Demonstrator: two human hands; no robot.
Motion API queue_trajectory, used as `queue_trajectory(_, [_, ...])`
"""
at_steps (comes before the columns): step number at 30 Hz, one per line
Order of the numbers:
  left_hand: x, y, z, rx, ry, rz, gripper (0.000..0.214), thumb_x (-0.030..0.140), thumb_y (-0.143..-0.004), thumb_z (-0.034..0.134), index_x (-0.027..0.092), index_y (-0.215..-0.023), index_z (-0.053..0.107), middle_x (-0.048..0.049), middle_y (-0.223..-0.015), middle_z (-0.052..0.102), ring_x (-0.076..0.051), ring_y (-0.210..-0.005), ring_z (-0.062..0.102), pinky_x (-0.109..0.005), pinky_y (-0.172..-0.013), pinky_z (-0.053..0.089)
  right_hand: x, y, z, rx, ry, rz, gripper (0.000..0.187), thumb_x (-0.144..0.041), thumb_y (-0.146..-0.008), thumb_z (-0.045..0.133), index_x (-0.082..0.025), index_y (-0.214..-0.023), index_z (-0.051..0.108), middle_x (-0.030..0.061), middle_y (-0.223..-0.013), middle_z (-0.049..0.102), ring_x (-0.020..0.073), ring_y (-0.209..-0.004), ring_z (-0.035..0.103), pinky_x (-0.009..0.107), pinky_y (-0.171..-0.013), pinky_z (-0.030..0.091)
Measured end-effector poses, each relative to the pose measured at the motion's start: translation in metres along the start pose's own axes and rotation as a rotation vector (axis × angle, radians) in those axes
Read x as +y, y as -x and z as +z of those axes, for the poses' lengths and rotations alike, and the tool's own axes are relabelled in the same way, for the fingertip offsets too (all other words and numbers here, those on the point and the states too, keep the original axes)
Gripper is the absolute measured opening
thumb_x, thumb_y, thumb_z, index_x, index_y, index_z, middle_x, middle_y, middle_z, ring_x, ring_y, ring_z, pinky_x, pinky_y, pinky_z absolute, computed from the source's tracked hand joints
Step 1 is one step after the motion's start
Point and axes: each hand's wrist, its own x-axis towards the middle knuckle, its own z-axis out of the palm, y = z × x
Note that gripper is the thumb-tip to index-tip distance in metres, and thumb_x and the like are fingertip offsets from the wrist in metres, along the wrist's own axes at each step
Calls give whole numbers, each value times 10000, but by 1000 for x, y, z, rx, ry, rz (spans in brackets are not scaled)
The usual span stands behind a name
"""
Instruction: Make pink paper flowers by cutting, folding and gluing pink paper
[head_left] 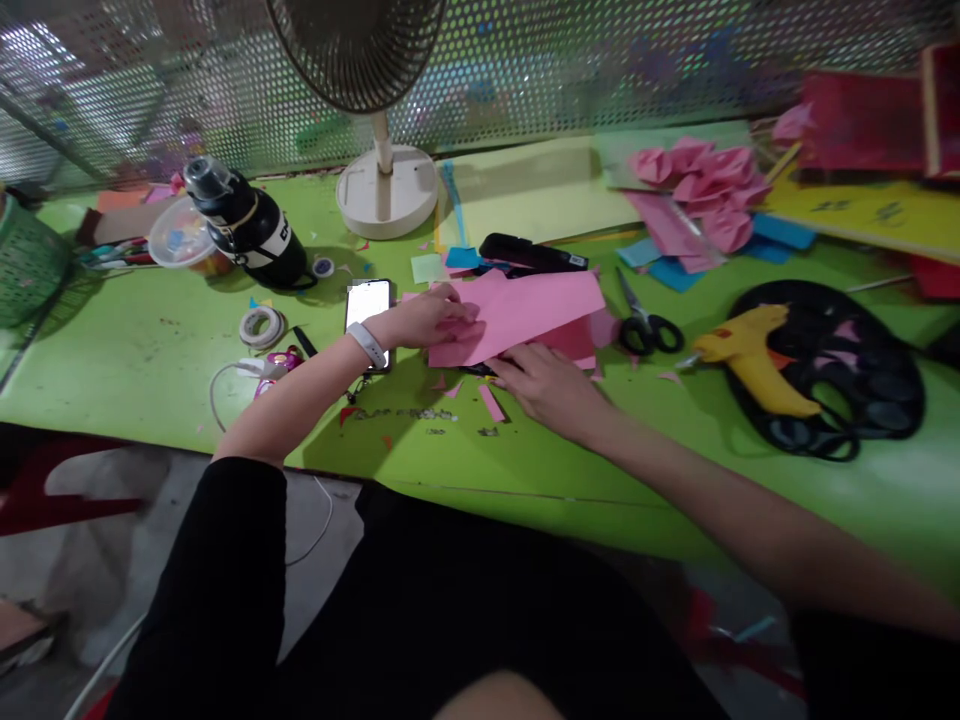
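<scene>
A sheet of pink paper [532, 305] lies slantwise before me, its layers overlapping with a second pink piece underneath. My left hand [435, 318], with a pale band on the wrist, holds the sheet's left part, fingers bent over its top face. At the lower edge, my right hand [541, 382] grips the paper with fingers close together; its fingertips are partly hidden. Something dark shows under the sheet. A lit phone [367, 300] lies beside my left wrist. Right of the paper are black-handled scissors [646, 325], and a black stapler [532, 253] sits just behind it.
A fan [386, 190] and a black bottle [259, 235] stand toward the back. Tape [262, 327] lies at left. Crumpled pink paper flowers [701, 185] are piled back right. A yellow glue gun [761, 360] rests on a black palette [885, 370]. Paper scraps litter the green table [150, 375].
</scene>
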Motion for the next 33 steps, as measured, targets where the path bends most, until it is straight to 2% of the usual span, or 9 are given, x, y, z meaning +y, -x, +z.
queue_trajectory(7, [0,0,0,-29,-2,-20,443,345,-948,478,177,-1336,607,-142,-1318,511,-226,-1122,561,-332,-1003,429,-2,-3,2,20,-26,-22,376,-107,-979,390,-100,-1240,660,182,-1135,674,277,-975,610,428,-800,526])
queue_trajectory(15, [-3,1,0,-18,15,9,439,372,-977,453,196,-1355,590,-139,-1321,518,-217,-1109,577,-339,-1007,434,2,-7,7,35,-92,-68,445,29,-898,418,-89,-1257,653,192,-1194,665,293,-1069,611,452,-854,556])
queue_trajectory(21, [-4,2,-2,2,6,12,431,362,-974,475,192,-1348,603,-133,-1307,530,-203,-1112,588,-332,-1019,442,0,-9,8,64,-88,-132,356,-27,-953,426,-67,-1211,668,191,-1110,681,260,-993,623,408,-789,585])
queue_trajectory(24, [-3,1,-2,3,-43,-7,420,283,-932,547,191,-1337,610,-136,-1334,523,-202,-1075,610,-334,-1003,465,-19,-5,1,69,-174,-249,312,-89,-977,454,-105,-1191,681,156,-1057,693,233,-940,623,372,-751,582])
queue_trajectory(27, [0,4,4,44,-120,-19,436,210,-925,544,202,-1358,595,-143,-1333,541,-217,-1065,620,-366,-992,488,-26,1,-20,98,-331,-322,331,-129,-988,459,-143,-1256,653,125,-1086,683,224,-961,617,371,-797,577])
queue_trajectory(28, [3,5,7,70,-148,-28,436,185,-932,526,212,-1363,590,-140,-1320,558,-227,-1083,615,-381,-993,494,-20,0,-29,116,-371,-272,340,-157,-995,458,-177,-1280,642,105,-1086,674,214,-942,617,363,-796,575])
queue_trajectory(30, [10,8,16,91,-216,-47,475,137,-944,487,259,-1400,549,-120,-1334,576,-244,-1163,583,-392,-988,509,10,-8,-47,176,-360,-143,375,-223,-1018,425,-204,-1352,594,122,-1148,632,227,-941,607,391,-789,571])
queue_trajectory(32, [20,13,25,113,-248,-87,479,73,-936,446,207,-1383,555,-148,-1378,556,-269,-1220,554,-411,-976,523,58,-27,-61,276,-252,79,352,-292,-1010,464,-247,-1324,616,104,-1163,618,261,-1016,587,448,-859,544])
queue_trajectory(33, [25,15,29,120,-269,-111,468,61,-926,454,165,-1371,557,-174,-1416,527,-297,-1260,530,-430,-971,532,85,-39,-64,293,-200,194,333,-304,-998,492,-233,-1286,641,109,-1143,623,282,-1052,578,479,-902,517])
